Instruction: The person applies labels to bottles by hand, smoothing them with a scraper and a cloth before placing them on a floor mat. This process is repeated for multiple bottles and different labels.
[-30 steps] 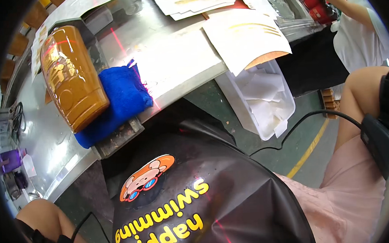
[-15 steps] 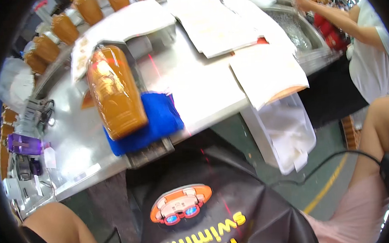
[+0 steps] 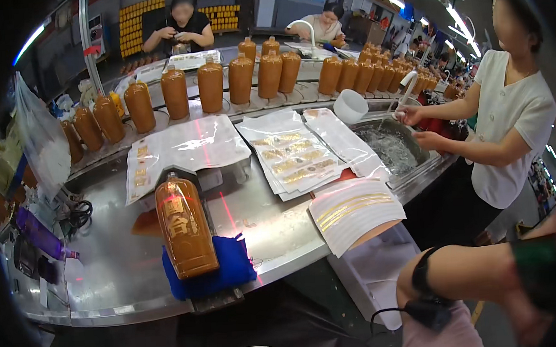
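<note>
A glossy brown bottle (image 3: 183, 240) with gold lettering lies tilted back in a dark holder (image 3: 177, 174), its base on a folded blue cloth (image 3: 237, 260). Neither of my hands touches it. At the lower right my bare right arm (image 3: 472, 270) is bent, with a black strap, a small cabled device and a dark green band around it. Blurred skin (image 3: 530, 317) beside that band is cut off by the dark rim, so the fingers cannot be made out. My left hand is out of view. Sheets of gold decals (image 3: 293, 155) lie right of the bottle.
A curved sheet with gold strips (image 3: 356, 210) overhangs the bench edge above a white bin (image 3: 361, 276). A co-worker stands at the water-filled sink (image 3: 388, 148), hands near the tap. Rows of brown bottles (image 3: 211, 85) line the far ledge. Purple tool (image 3: 36, 233) at left.
The view has tilted up, bringing the far bottles and people in. My right arm has swung inward at the lower right. The bottle still rests on the blue cloth.
</note>
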Action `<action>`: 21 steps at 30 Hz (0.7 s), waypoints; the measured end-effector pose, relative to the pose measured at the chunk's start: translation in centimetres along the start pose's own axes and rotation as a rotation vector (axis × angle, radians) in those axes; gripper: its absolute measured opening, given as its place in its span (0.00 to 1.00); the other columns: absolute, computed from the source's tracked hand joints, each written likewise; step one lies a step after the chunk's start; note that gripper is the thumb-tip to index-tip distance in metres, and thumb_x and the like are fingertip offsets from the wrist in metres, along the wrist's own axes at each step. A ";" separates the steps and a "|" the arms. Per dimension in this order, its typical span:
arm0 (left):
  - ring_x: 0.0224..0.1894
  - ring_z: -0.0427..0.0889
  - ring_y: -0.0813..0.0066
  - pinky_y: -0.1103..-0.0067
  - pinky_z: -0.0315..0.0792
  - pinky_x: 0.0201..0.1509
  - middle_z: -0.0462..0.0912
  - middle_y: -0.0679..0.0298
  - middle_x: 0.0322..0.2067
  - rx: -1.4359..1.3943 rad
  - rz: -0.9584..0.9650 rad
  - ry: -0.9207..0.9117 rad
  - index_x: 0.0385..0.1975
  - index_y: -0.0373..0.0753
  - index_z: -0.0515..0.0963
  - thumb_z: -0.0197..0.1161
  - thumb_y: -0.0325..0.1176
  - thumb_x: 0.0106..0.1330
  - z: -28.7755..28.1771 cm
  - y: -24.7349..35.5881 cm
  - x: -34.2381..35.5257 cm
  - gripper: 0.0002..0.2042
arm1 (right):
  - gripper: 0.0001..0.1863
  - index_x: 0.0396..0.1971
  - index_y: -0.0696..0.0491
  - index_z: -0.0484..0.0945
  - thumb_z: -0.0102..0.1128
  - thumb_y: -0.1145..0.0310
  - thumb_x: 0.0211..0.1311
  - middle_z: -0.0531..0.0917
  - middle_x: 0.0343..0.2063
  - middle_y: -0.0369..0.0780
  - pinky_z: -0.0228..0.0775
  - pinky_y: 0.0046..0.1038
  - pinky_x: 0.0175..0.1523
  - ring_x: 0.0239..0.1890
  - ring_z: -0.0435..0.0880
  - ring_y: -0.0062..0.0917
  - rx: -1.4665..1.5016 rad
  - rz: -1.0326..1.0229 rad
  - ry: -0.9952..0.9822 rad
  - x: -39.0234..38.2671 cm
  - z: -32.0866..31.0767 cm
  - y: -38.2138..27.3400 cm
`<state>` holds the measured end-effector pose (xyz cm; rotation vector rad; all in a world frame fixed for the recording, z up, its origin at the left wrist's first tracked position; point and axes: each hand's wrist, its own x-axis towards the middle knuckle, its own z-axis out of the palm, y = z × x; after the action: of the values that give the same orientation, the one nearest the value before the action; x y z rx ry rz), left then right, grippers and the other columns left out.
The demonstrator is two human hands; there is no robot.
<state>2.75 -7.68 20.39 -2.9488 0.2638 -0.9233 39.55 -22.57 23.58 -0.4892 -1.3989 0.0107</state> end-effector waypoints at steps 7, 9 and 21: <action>0.50 0.70 0.49 0.63 0.67 0.54 0.71 0.39 0.47 -0.010 -0.026 0.011 0.59 0.24 0.64 0.41 0.51 0.71 0.1 0.2 -0.1 0.32 | 0.14 0.38 0.59 0.73 0.53 0.63 0.61 0.78 0.39 0.53 0.77 0.39 0.49 0.41 0.82 0.37 0.000 0.068 -0.023 -1.5 2.0 2.7; 0.50 0.70 0.49 0.63 0.66 0.54 0.70 0.39 0.48 -0.012 -0.031 0.010 0.60 0.24 0.64 0.41 0.51 0.71 0.1 0.2 0.0 0.32 | 0.14 0.38 0.59 0.73 0.53 0.64 0.62 0.78 0.40 0.54 0.77 0.39 0.50 0.41 0.82 0.38 -0.002 0.076 -0.020 -1.5 1.7 2.7; 0.56 0.66 0.49 0.63 0.62 0.60 0.68 0.40 0.53 -0.014 -0.112 0.077 0.60 0.24 0.63 0.42 0.49 0.70 -1.1 -0.1 -1.7 0.31 | 0.12 0.39 0.58 0.72 0.53 0.65 0.63 0.78 0.41 0.55 0.76 0.41 0.52 0.43 0.82 0.40 0.034 0.100 -0.040 -1.9 3.8 4.3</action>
<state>0.76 -7.29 20.34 -2.9709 0.1081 -1.0544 36.80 -18.03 20.67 -0.5324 -1.4100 0.1255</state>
